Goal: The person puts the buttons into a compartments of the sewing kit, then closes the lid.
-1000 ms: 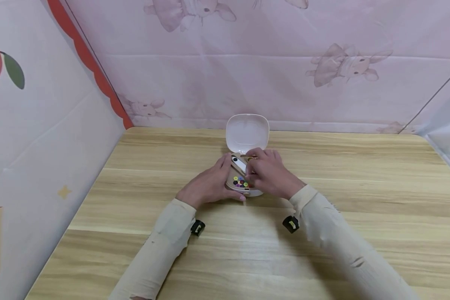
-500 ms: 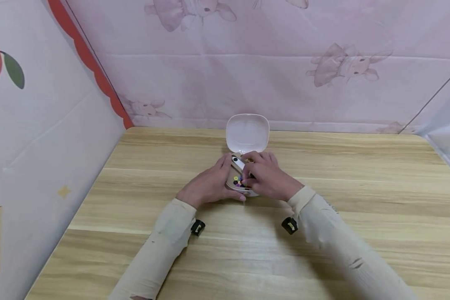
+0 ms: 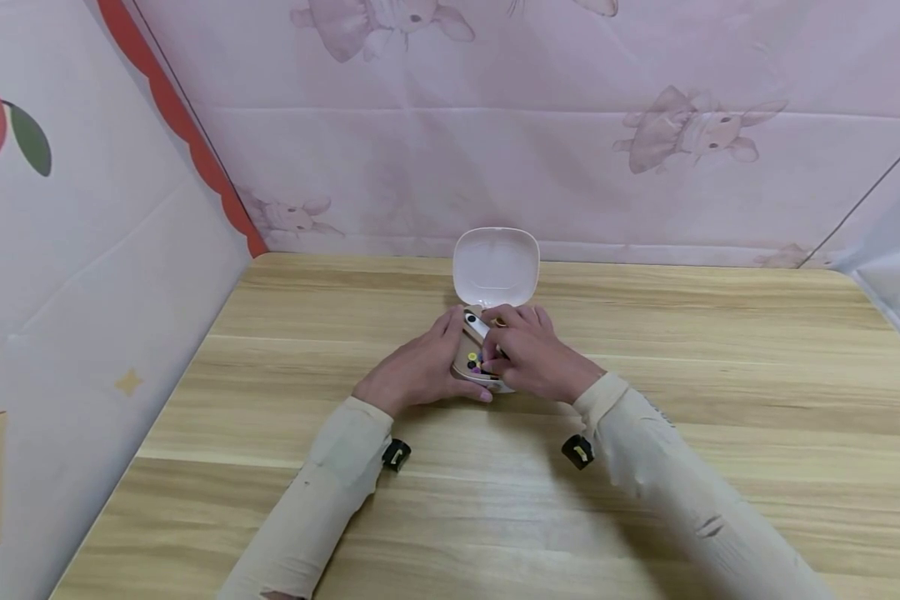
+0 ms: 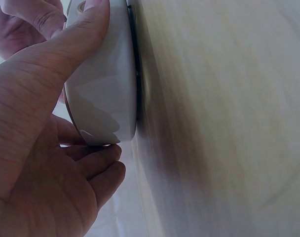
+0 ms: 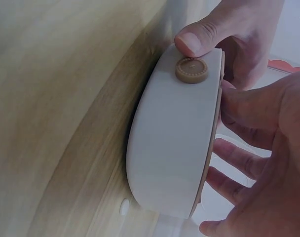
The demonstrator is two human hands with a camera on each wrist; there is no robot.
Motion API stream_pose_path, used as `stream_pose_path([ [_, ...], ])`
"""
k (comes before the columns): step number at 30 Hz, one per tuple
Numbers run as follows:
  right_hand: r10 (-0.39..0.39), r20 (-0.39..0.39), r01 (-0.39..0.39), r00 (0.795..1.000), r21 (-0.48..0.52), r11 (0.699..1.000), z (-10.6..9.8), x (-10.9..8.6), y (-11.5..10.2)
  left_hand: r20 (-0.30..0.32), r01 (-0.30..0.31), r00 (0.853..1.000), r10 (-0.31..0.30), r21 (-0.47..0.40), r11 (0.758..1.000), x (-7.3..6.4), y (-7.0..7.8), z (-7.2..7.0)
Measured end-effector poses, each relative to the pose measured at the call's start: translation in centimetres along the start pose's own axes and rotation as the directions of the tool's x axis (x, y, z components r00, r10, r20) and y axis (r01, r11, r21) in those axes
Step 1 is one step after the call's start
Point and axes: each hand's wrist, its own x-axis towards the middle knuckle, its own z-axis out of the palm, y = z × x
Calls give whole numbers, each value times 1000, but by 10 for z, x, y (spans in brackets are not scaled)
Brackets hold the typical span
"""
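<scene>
A small white sewing box (image 5: 165,128) with a brown inner tray sits on the table, its lid (image 3: 497,267) raised at the back. My left hand (image 3: 420,371) holds the box from the left, thumb along the front near a round brown knob (image 5: 191,70), fingers at the side. Over the tray's right half, my right hand (image 3: 542,354) reaches in with thumb and forefinger close together at the buttons (image 3: 472,359). Whether a button is between those fingertips is hidden. A slim white tool (image 3: 476,326) with a black dot lies slantwise in the tray, partly covered by the right hand.
The wooden table (image 3: 270,400) extends around the box. A pink curtain (image 3: 532,167) with rabbit prints hangs behind its far edge, and a white one with fruit prints stands at left. A small white oval piece (image 5: 124,207) shows beside the box.
My right hand has shifted slightly left and toward me, its thumb and forefinger coming down over the buttons and covering more of them. The left hand and the box stay in place.
</scene>
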Motion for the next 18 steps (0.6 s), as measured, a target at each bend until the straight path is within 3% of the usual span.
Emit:
stream_pose_path([
  [18, 1, -6, -1, 1000, -16, 1000, -1, 1, 1, 13, 18, 1000, -18, 10, 1000, 0, 1, -2],
])
